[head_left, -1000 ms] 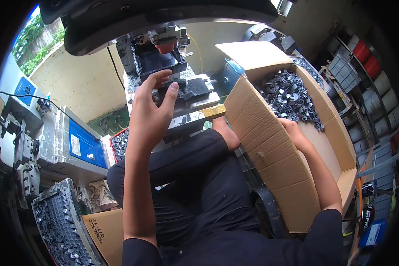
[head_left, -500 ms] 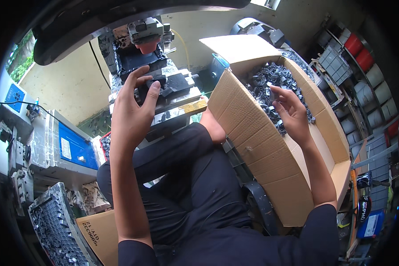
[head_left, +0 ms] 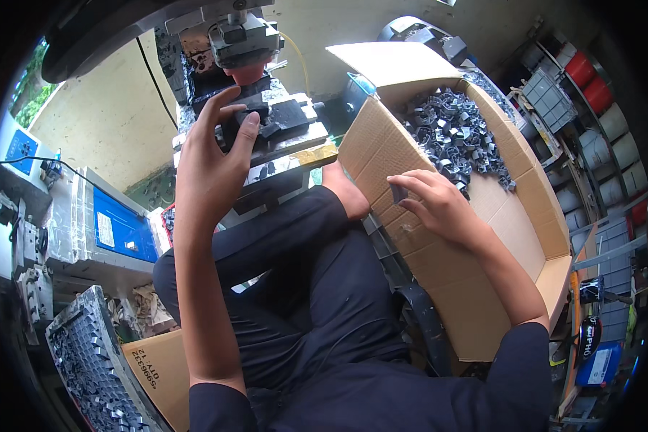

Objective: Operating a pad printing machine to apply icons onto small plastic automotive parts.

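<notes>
My left hand (head_left: pixel 212 158) is raised by the black fixture block (head_left: pixel 282 119) on the machine's metal bed. Its thumb and fingers are spread, and I see nothing held in them; part of the block lies behind the hand. Over the block hangs the machine's head with a reddish rubber pad (head_left: pixel 248 74). My right hand (head_left: pixel 443 205) pinches a small dark clip-like piece (head_left: pixel 398 193) between thumb and fingertips, in front of the near wall of a big cardboard box (head_left: pixel 417 252). Inside that box lies a heap of similar dark and silvery small pieces (head_left: pixel 457 133).
At the lower left stands a grid tray (head_left: pixel 86 353) scattered with small pieces, beside another cardboard box (head_left: pixel 162 374). A grey cabinet with a blue panel (head_left: pixel 122 227) is on the left. Shelves with red and white containers (head_left: pixel 601 101) line the right. My crossed legs (head_left: pixel 288 245) fill the lower middle.
My right hand has moved left and down, from above the heap to outside the box wall, with the small piece in it. My left hand has stayed by the fixture; the view shifted slightly.
</notes>
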Demonstrator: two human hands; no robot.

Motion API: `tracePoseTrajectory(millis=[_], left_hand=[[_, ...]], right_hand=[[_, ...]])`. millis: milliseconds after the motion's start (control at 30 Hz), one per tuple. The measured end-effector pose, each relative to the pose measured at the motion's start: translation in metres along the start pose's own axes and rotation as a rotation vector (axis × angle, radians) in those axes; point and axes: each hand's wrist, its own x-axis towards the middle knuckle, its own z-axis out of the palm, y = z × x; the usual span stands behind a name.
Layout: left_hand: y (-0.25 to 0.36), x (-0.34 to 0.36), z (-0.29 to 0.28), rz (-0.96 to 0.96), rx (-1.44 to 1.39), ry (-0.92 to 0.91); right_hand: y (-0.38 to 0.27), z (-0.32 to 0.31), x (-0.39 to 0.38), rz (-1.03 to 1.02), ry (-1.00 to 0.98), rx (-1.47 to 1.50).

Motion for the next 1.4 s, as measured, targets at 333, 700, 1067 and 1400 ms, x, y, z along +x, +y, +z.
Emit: tracePoseTrajectory(millis=[333,700,1067,1400], left_hand=[[-0.013,0.003,0.004,0.046,-0.097,0.031],[-0.023,0.004,0.005,0.111,-0.074,0.021],[-0.019,0.002,-0.003,0.066,-0.221,-0.001],[-0.022,-0.003,0.002,0.166,0.082,0.048]], right_hand=[[0.004,0.005,0.003,0.035,-0.053,0.001],[-0.004,0.002,0.004,0.028,-0.071,-0.022],[-0.009,0.002,0.006,0.059,0.006,0.153],[-0.031,-0.018,0.031,-0.244,0.182,-0.015]])
